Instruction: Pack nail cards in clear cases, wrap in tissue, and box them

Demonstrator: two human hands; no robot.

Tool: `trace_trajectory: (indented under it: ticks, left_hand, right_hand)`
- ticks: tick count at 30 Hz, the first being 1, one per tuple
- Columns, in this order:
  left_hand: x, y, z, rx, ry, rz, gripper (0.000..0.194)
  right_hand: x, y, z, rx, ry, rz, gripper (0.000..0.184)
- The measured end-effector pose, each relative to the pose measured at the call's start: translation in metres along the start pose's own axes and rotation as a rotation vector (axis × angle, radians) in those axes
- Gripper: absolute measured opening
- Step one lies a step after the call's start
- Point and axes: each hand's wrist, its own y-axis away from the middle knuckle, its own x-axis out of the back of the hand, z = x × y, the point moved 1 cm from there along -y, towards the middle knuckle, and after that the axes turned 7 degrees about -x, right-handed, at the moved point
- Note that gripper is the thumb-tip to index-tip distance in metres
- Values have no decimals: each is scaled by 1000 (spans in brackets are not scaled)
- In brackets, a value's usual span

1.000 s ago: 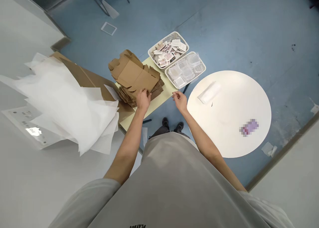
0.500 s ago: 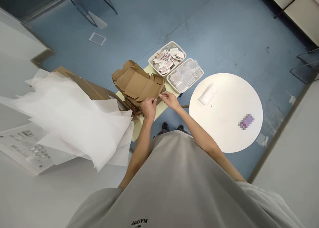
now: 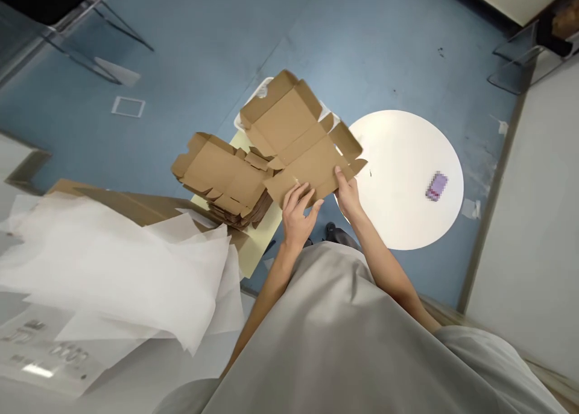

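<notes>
The flat cardboard blank point(image 3: 301, 145) could have sagged or swung: its far flaps reached out over a white basket point(image 3: 237, 123), and only the near edge was gripped. The right hand point(image 3: 347, 197) pinched that edge at the corner toward five o'clock, thumb on top; the left hand point(image 3: 296, 221) lay with fingers loosely spread on the near panel, thumb apart, so a slackened pinch would probably have let it slip. Its side edge overlapped the stacked blanks point(image 3: 212, 169) at nine o'clock on the yellow bench point(image 3: 262, 239), where flaps might have snagged; whether they touched, I could not tell. The blank's long axis ran from eleven to five o'clock, its far flaps pointing toward eleven, printless face up.
</notes>
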Motion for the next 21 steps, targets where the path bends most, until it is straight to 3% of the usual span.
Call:
trace_trajectory:
  ticks: [5, 8, 11, 16, 21]
  left_hand:
    - [-38, -8, -4, 119, -38, 21, 52]
    - [-75, -14, -15, 197, 155, -126, 61]
    - [-113, -20, -23, 239, 289, -295, 52]
    - [-178, -27, -28, 228, 204, -420, 41]
    - [-256, -21, -37, 303, 122, -535, 39]
  right_hand:
    - [83, 28, 15, -81, -214, 190, 58]
    - [127, 42, 32, -112, -297, 272, 53]
    - [178, 50, 53, -155, -339, 367, 55]
    - [282, 57, 91, -197, -235, 653, 64]
    - [359, 59, 133, -275, -7, 616, 58]
